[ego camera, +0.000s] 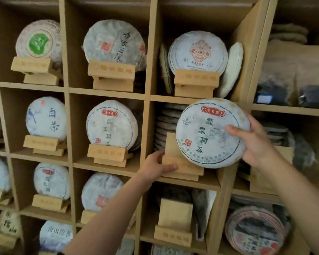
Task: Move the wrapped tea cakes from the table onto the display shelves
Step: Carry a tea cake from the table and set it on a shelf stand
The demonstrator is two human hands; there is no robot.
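The right hand (254, 142) is gripping the wrapped tea cake (210, 133), hiding much of the wooden stand (180, 162) in the shelf (184, 181) compartment; the left hand (157, 167) is pinching the stand's front.

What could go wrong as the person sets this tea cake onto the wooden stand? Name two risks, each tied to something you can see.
1. The right hand grips the tea cake only at one edge, in front of the shelf; it might slip and fall.
2. The wooden stand sits near the shelf's front lip, steadied by the left hand; a push could tip it off.
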